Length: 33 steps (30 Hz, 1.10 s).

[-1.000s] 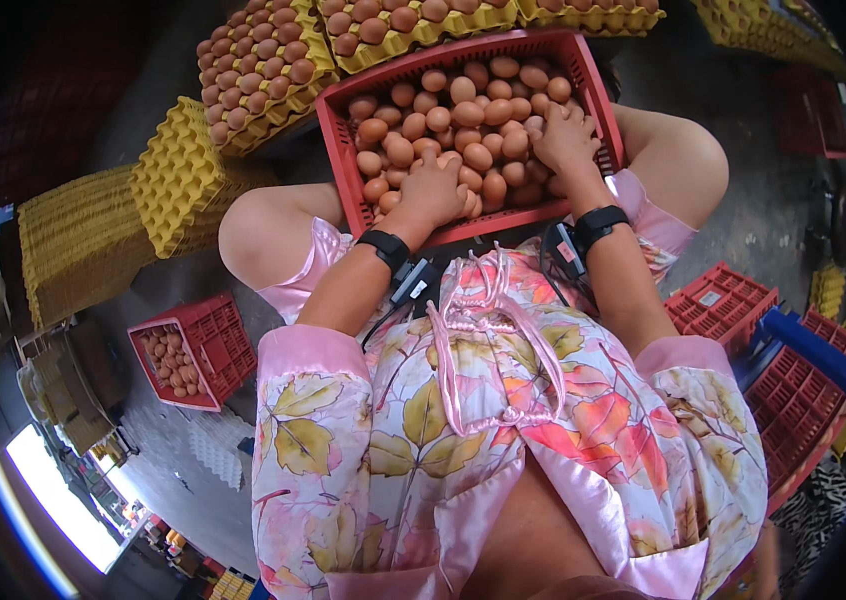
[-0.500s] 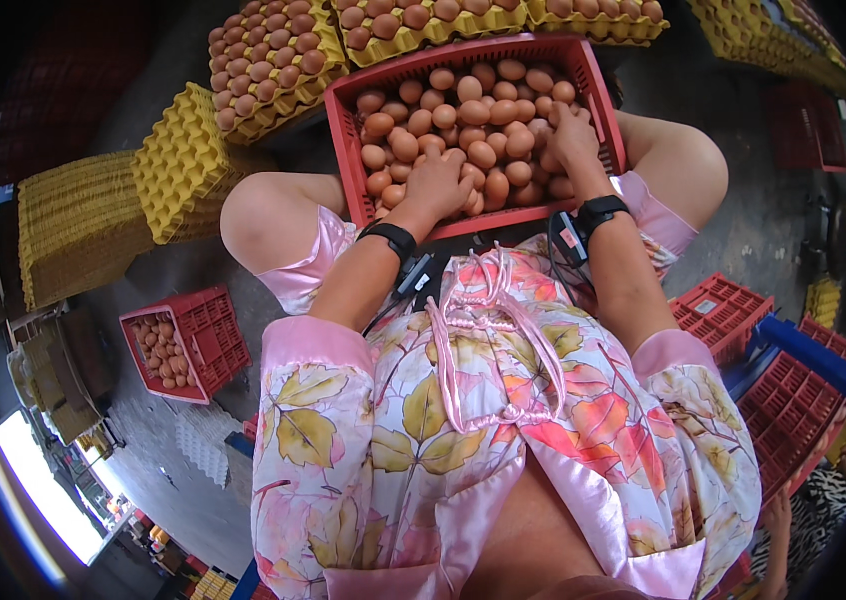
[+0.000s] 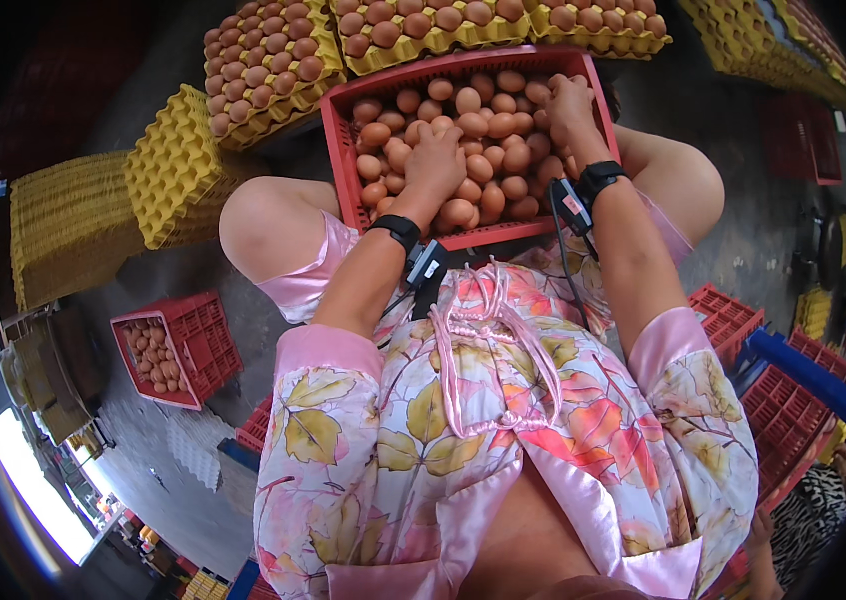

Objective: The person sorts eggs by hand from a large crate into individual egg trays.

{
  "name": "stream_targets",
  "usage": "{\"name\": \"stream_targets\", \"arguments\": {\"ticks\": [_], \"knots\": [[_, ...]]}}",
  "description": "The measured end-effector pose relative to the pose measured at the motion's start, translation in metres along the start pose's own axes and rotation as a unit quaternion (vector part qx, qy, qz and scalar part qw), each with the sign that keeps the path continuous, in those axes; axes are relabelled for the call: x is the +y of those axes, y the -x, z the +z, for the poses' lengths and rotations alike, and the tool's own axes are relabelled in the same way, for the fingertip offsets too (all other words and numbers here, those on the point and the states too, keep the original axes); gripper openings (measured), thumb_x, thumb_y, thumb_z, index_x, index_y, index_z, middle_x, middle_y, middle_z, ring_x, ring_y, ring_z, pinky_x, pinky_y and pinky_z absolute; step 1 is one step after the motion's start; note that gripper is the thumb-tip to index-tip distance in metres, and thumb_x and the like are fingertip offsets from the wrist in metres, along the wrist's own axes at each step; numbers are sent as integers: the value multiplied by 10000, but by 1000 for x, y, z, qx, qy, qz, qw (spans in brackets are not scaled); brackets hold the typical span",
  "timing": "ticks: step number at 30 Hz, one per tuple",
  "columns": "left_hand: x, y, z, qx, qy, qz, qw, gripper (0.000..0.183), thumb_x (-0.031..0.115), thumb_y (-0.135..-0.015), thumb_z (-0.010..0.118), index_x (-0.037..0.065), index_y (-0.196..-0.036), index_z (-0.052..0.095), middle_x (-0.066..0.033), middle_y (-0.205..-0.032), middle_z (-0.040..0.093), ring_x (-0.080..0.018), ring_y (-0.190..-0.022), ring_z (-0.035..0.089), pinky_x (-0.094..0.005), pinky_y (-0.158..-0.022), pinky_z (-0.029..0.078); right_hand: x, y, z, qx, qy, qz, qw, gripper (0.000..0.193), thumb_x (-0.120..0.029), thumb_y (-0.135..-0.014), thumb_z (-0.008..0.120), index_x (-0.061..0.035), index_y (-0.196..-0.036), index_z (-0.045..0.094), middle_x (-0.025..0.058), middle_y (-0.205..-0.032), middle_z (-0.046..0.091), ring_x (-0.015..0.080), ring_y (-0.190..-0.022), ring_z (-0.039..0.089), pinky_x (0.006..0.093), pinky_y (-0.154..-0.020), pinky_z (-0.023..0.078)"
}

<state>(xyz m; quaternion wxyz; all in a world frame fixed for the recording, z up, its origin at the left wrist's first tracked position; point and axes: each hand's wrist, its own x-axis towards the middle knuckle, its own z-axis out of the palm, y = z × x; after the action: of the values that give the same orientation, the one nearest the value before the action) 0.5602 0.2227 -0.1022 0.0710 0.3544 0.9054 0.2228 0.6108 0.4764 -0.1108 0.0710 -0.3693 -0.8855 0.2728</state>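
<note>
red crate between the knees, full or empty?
Full. Brown eggs are heaped to the rim of the red crate, with both hands resting on them.

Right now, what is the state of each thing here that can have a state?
Red plastic crate: heaped with loose brown eggs.
Left hand: palm down on the eggs.
Right hand: resting on the eggs.
Yellow egg trays beyond the crate: filled.
Yellow tray stack: empty.
Small red crate: part-filled with eggs.

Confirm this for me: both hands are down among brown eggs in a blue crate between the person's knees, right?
Not quite. The head view shows the crate is red, not blue. Otherwise correct: the left hand and right hand are both among the brown eggs between the knees.
</note>
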Motion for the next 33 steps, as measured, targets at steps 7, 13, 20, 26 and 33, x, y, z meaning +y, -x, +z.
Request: {"name": "stream_targets", "arguments": {"ticks": [7,13,20,26,33], "knots": [[10,-7,2,-79,-34,-46,995,332,272,-868,665,170,-1175,592,-177,-1147,499,-377,-930,616,-462,-807,547,8,-18,5,-66,223,-158,960,502,-84,-674,756,-116,-1151,604,168,-1296,481,402,-1201,466,482,-990,464],[-6,6,16,-41,-73,37,996,410,329,-900,629,163,-1269,562,-212,-1232,471,-400,-966,627,-465,-797,561,22,-21,20,9,200,-178,964,531,-142,-762,696,-124,-1277,567,208,-1393,421,438,-1280,397,513,-1042,415],[12,24,1,-52,-51,3,997,561,428,-913,614,147,-1379,481,-256,-1301,426,-423,-1006,616,-475,-779,574,-27,19,16,64,170,-174,968,379,-223,-810,692,-140,-1173,625,191,-1346,483,408,-1273,416,515,-1003,395],[1,30,-7,-71,-30,-11,997,431,331,-904,640,191,-1290,508,-216,-1237,476,-418,-1065,589,-492,-813,556,-63,55,2,-241,105,-270,926,260,-179,-842,636,-101,-1085,687,129,-1110,636,333,-1110,581,443,-948,472],[-31,0,-11,79,73,-63,992,373,306,-880,651,105,-1194,643,-185,-1112,634,-364,-988,644,-440,-853,538,-46,80,6,-258,247,-284,890,287,-307,-844,667,-103,-1040,718,94,-1152,644,309,-1146,568,454,-921,483]]}}
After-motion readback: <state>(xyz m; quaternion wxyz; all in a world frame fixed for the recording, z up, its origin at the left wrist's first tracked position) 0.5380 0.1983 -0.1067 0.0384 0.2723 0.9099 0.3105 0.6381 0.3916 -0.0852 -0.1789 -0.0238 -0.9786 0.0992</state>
